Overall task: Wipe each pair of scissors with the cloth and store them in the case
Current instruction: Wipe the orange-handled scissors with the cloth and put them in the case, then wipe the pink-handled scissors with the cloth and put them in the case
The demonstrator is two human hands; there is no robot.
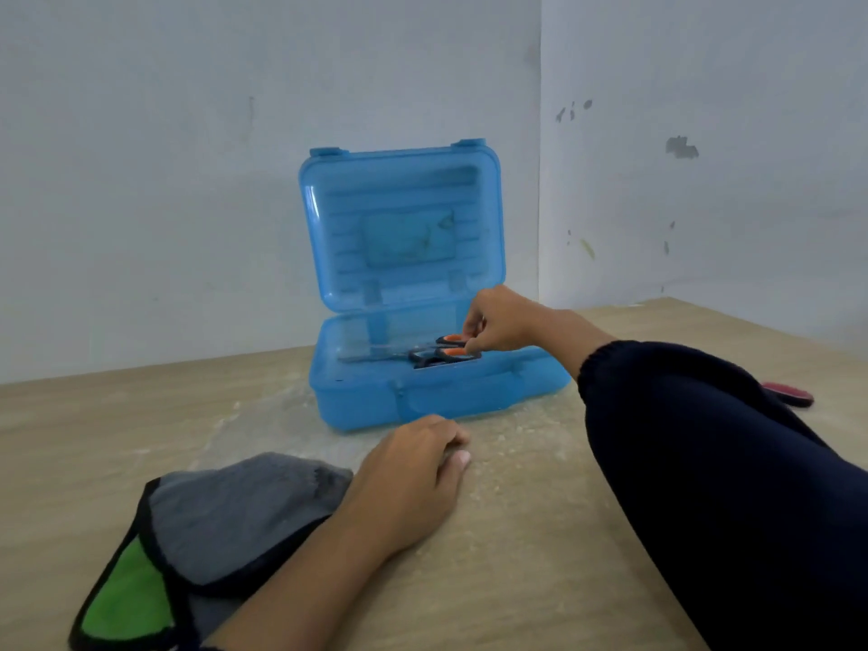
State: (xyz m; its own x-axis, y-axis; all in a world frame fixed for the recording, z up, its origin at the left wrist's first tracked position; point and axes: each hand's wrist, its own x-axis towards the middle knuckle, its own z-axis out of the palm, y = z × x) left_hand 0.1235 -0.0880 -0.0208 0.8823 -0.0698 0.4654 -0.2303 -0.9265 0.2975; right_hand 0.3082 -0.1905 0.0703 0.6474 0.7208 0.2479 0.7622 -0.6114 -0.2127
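1. Table [117,439] took up the whole lower view, a pale wood top set into a corner of two white walls; everything for the job lay within easy reach on it.
2. Case [422,397], blue and see-through, stood near the corner with its lid propped upright against the wall – probably so the tray stayed open and both hands stayed free.
3. Cloth [225,509], grey with a green underside and dark edging, lay bunched at the near left, just beside the left wrist, apparently put down because the wiping of this pair was done.
4. Right hand [498,321] reached out from a dark sleeve, arm stretched across the case's right end, wrist bent down over the tray. Its fingertips were pinching the orange-and-black handles of the scissors.
5. Left hand [413,476] rested palm-down on the table in front of the case, fingers loosely curled with nothing in them – a bracing pose, I judged, while the other arm leaned forward.
6. Scissors [441,352] lay low inside the tray, blades pointing left along it and handles to the right; whether they already touched the bottom could not be told.
7. A small red thing [789,394] sat at the far right edge, half hidden by the sleeve; it could not be identified.
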